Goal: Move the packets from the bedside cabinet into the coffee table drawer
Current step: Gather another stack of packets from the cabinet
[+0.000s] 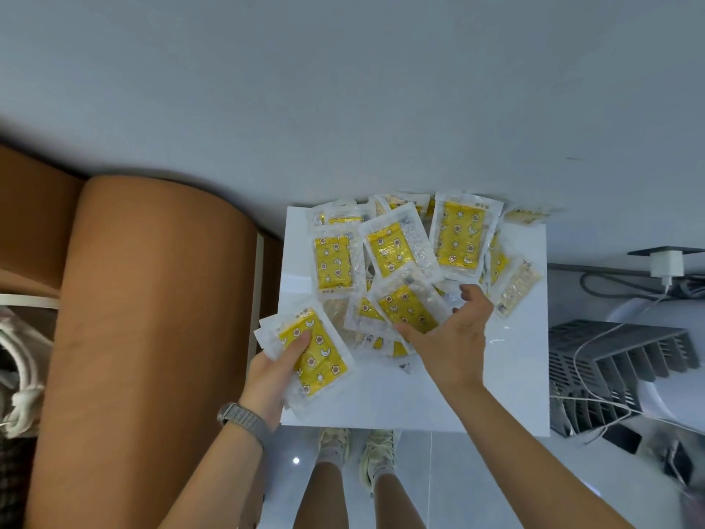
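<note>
Several yellow packets in clear wrappers lie scattered over the white top of the bedside cabinet. My left hand grips a small stack of these packets at the cabinet's front left corner, thumb on top. My right hand reaches into the middle of the pile, and its thumb and fingers pinch the edge of another yellow packet. The coffee table drawer is not in view.
A brown padded headboard stands directly left of the cabinet. A grey wall rises behind it. To the right sit a slatted grey rack, white cables and a plugged charger. My feet stand on glossy floor below.
</note>
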Demonstrator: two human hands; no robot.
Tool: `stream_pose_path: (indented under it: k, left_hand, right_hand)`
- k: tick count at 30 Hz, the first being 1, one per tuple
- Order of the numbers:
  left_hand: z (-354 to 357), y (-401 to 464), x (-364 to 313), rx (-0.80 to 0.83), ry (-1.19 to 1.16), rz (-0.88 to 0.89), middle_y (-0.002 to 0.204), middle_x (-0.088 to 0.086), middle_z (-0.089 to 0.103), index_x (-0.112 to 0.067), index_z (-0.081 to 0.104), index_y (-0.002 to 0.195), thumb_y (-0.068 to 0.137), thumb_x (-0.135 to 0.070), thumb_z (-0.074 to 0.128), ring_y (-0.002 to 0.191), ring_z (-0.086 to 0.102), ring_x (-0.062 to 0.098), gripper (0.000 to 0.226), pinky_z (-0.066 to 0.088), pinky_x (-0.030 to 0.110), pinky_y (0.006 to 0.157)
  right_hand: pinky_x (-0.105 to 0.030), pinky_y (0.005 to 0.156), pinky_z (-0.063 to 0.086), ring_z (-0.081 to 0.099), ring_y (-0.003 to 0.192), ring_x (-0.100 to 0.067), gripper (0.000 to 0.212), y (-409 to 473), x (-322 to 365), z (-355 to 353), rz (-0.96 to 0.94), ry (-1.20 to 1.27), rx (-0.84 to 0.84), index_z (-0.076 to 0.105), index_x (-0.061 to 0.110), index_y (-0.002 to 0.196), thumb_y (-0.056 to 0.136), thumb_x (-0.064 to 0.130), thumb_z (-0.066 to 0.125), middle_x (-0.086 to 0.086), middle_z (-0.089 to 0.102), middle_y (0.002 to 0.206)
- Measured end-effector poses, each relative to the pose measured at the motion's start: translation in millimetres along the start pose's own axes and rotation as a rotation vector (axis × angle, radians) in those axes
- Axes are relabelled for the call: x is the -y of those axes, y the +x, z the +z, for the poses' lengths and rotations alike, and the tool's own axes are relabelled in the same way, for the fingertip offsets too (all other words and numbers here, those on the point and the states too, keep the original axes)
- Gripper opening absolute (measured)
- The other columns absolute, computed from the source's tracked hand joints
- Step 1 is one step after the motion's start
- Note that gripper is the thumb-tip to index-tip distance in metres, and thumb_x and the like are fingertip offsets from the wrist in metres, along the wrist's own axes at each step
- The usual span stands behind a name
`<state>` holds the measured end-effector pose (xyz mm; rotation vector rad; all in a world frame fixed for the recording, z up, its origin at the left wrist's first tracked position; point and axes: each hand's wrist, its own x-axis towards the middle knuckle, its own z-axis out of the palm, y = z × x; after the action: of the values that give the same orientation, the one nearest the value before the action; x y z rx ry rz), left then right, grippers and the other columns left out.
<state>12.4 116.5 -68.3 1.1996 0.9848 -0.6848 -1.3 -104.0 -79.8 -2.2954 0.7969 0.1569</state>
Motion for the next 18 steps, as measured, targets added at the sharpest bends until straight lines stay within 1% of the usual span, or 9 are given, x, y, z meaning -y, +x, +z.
stream_pose_path:
  k: [3, 5, 7, 9, 11, 12, 14, 16, 18]
  left_hand:
    - [-4, 1, 0, -0.007, 0.011, -0.007, 0.101, 0.012, 0.073, -0.008, 0.067, 0.107, 0.087, -0.016, 0.066, 0.087, 0.071, 0.025, 0.022, 0.061, 0.033, 0.068]
    - [-5, 2, 1, -0.010, 0.017, -0.012, 0.102, 0.013, 0.073, -0.008, 0.066, 0.109, 0.087, -0.016, 0.066, 0.090, 0.071, 0.026, 0.024, 0.061, 0.035, 0.069]
    - [-5, 3, 2, -0.011, 0.034, -0.011, 0.101, 0.012, 0.074, -0.008, 0.067, 0.108, 0.086, -0.017, 0.067, 0.089, 0.071, 0.026, 0.023, 0.060, 0.036, 0.071]
    - [-5, 5, 2, -0.010, 0.058, -0.011, 0.099, 0.010, 0.074, -0.009, 0.068, 0.106, 0.085, -0.018, 0.068, 0.088, 0.072, 0.025, 0.023, 0.059, 0.037, 0.074]
    - [-6, 6, 3, -0.005, 0.069, -0.010, 0.099, 0.010, 0.074, -0.010, 0.068, 0.105, 0.085, -0.018, 0.069, 0.088, 0.072, 0.025, 0.022, 0.058, 0.039, 0.077]
    - [-6, 7, 3, 0.000, 0.067, -0.011, 0.099, 0.010, 0.074, -0.010, 0.068, 0.105, 0.085, -0.019, 0.068, 0.088, 0.072, 0.026, 0.022, 0.058, 0.039, 0.077]
    - [-6, 7, 2, 0.010, 0.060, -0.011, 0.099, 0.010, 0.074, -0.010, 0.068, 0.105, 0.085, -0.019, 0.068, 0.088, 0.072, 0.026, 0.021, 0.058, 0.039, 0.078]
    - [-5, 7, 0, 0.021, 0.051, -0.007, 0.098, 0.009, 0.075, -0.010, 0.068, 0.105, 0.086, -0.018, 0.068, 0.087, 0.072, 0.026, 0.021, 0.059, 0.039, 0.076]
    - [-5, 6, -2, 0.030, 0.043, -0.002, 0.098, 0.009, 0.075, -0.011, 0.068, 0.105, 0.086, -0.018, 0.068, 0.086, 0.072, 0.025, 0.021, 0.059, 0.038, 0.074]
  right_hand:
    - [-0.052, 0.077, 0.051, 0.053, 0.105, -0.032, 0.096, 1, -5, 11, -0.053, -0.126, -0.021, 0.019, 0.030, 0.120, 0.056, 0.040, 0.089, -0.014, 0.037, 0.129]
    - [-0.048, 0.079, 0.050, 0.054, 0.103, -0.026, 0.094, 4, -5, 9, 0.021, -0.049, 0.017, 0.019, 0.031, 0.123, 0.061, 0.031, 0.089, -0.008, 0.044, 0.123]
    - [-0.036, 0.071, 0.048, 0.058, 0.086, -0.023, 0.092, 8, -5, 5, 0.124, 0.066, 0.105, 0.022, 0.026, 0.127, 0.064, 0.023, 0.088, 0.001, 0.055, 0.100]
    - [-0.029, 0.059, 0.043, 0.059, 0.068, -0.019, 0.085, 8, -3, -1, 0.168, 0.108, 0.149, 0.027, 0.025, 0.124, 0.065, 0.019, 0.088, 0.005, 0.057, 0.078]
    - [-0.022, 0.056, 0.043, 0.059, 0.065, -0.011, 0.067, 5, -2, -10, 0.185, 0.122, 0.194, 0.040, 0.027, 0.115, 0.067, 0.019, 0.086, 0.006, 0.060, 0.073]
    - [-0.015, 0.056, 0.041, 0.058, 0.065, -0.007, 0.051, 3, -1, -15, 0.178, 0.111, 0.231, 0.050, 0.027, 0.107, 0.069, 0.021, 0.085, 0.009, 0.060, 0.072]
    - [-0.010, 0.052, 0.038, 0.052, 0.058, -0.008, 0.017, 2, 3, -27, 0.138, 0.023, 0.315, 0.064, 0.022, 0.080, 0.076, 0.025, 0.080, 0.012, 0.057, 0.063]
    - [-0.015, 0.048, 0.033, 0.047, 0.055, -0.012, 0.027, 5, 14, -41, 0.127, -0.023, 0.396, 0.060, 0.015, 0.064, 0.081, 0.030, 0.074, 0.004, 0.054, 0.058]
    - [-0.022, 0.054, 0.034, 0.053, 0.062, -0.019, 0.033, 12, 32, -52, 0.116, -0.001, 0.433, 0.063, 0.003, 0.072, 0.085, 0.033, 0.070, -0.009, 0.061, 0.068]
